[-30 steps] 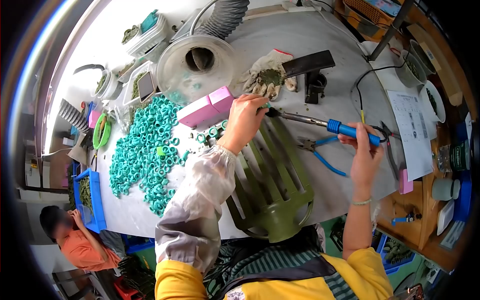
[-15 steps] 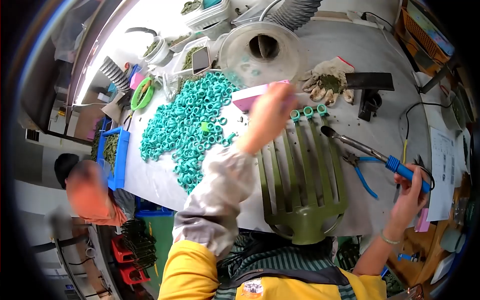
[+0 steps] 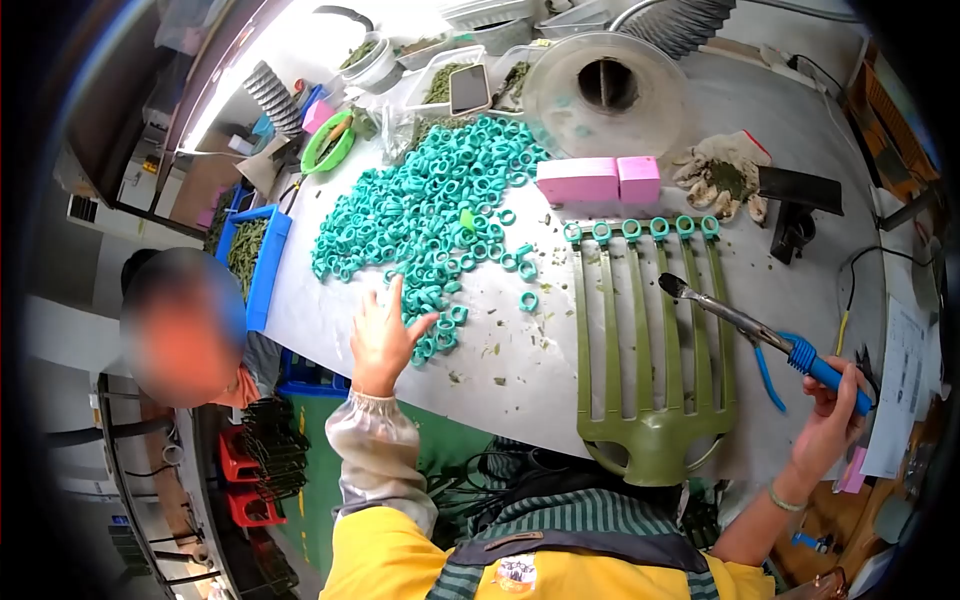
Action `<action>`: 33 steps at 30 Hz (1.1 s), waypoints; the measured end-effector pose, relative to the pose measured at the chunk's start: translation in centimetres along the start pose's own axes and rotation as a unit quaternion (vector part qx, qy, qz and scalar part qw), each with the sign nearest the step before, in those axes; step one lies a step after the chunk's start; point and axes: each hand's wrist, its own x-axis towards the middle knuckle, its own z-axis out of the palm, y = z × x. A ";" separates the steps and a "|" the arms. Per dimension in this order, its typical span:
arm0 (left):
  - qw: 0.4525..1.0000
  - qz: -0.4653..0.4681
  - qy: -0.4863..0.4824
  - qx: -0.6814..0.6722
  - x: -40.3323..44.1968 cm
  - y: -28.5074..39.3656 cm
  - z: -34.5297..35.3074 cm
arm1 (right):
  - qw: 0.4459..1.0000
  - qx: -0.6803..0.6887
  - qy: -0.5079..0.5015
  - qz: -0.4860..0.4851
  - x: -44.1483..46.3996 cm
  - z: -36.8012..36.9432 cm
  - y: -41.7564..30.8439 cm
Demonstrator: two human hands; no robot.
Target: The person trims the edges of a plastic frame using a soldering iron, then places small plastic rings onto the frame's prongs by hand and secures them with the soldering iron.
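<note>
At the lower edge of the pile of small teal plastic rings (image 3: 430, 200), left hand (image 3: 380, 345) is open, fingers spread; can't tell if it touches any. Rightward, two pink rectangular blocks (image 3: 580, 181) lie just beyond the olive-green plastic rake-shaped frame (image 3: 655, 450), six teal rings (image 3: 631, 230) along its far end. Far right, right hand (image 3: 832, 408) grips the blue-handled metal-barrelled tool (image 3: 745, 320), dark tip over the frame's tines.

- Top (image 3: 385, 552): yellow.
- Apron (image 3: 590, 515): dark and green stripes; dark band (image 3: 625, 543); striped shoulder straps (image 3: 455, 580).
- Chest emblem (image 3: 517, 572): pale ground, small print illegible.
- Left forearm: pale, creased sleeve cover (image 3: 378, 455), gathered cuff (image 3: 374, 402).
- Right wrist: thin, light-coloured bracelet (image 3: 786, 501).
</note>
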 end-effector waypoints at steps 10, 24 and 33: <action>0.966 0.092 0.039 -0.238 -0.4 0.0 3.6 | 0.999 -0.007 -0.044 -0.015 -1.2 2.7 -1.0; 0.881 0.318 -0.021 -0.350 6.3 4.4 0.4 | 0.996 -0.020 -0.071 -0.042 -1.9 4.2 -2.4; 0.908 0.237 0.024 -0.345 4.7 4.8 2.2 | 0.998 -0.007 -0.067 -0.022 -2.0 4.8 -2.0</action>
